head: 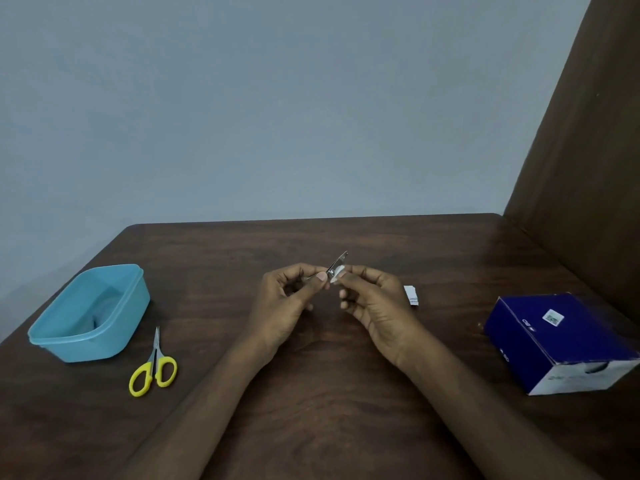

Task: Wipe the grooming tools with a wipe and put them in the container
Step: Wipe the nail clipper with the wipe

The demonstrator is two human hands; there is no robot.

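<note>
Above the middle of a dark wooden table, a person's left hand pinches a small metal nail clipper between thumb and fingers, its far end tilted up and away. The right hand meets it from the other side, fingertips pinching a small white wipe against the clipper's near end; most of the wipe is hidden by the fingers, and the clipper's lower part is covered by both hands. A thin metal piece pokes out past the left thumb, too small to make out. Well to the left, a blue container stands open near the table's edge, with something dark lying inside that cannot be identified. Just beside it, nearer the person, yellow-handled scissors lie flat with blades closed and pointing away. A small white wrapper lies just behind the right hand, partly hidden by it. At far right sits a dark blue box, its white end facing the person and its corner cut off by the picture's edge. Both forearms run out of the bottom of the view.
</note>
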